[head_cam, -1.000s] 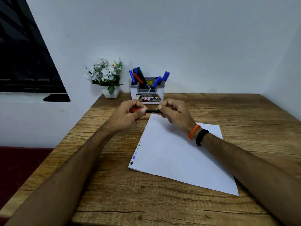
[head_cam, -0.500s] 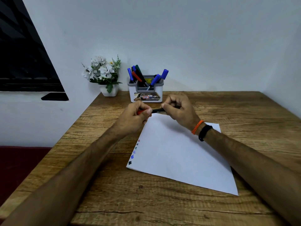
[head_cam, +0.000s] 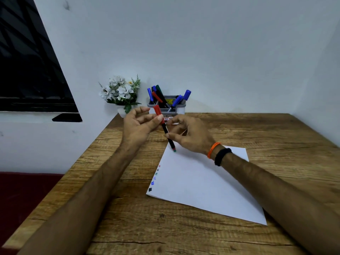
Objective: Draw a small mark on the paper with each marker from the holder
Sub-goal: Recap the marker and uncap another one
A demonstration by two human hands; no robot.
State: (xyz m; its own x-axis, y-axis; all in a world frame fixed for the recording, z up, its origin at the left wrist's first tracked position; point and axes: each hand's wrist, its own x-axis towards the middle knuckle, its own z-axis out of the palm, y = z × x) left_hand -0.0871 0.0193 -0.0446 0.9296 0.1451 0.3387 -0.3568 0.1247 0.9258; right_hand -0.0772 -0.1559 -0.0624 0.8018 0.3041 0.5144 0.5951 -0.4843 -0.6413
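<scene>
Bare worktop point(head_cam: 248, 129) lies open right of the holder point(head_cam: 166, 107) and around the paper point(head_cam: 202, 184), while the flower pot point(head_cam: 122, 96) just left of the holder and the wall point(head_cam: 202, 52) close behind block that side.

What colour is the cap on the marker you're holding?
Red. The cap sits on a black-barrelled marker, seen clearly in the head view.

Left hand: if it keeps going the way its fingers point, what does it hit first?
Likely the marker holder. The left hand points up and away toward it, pinching the red-capped marker; depth between them is unclear.
</scene>
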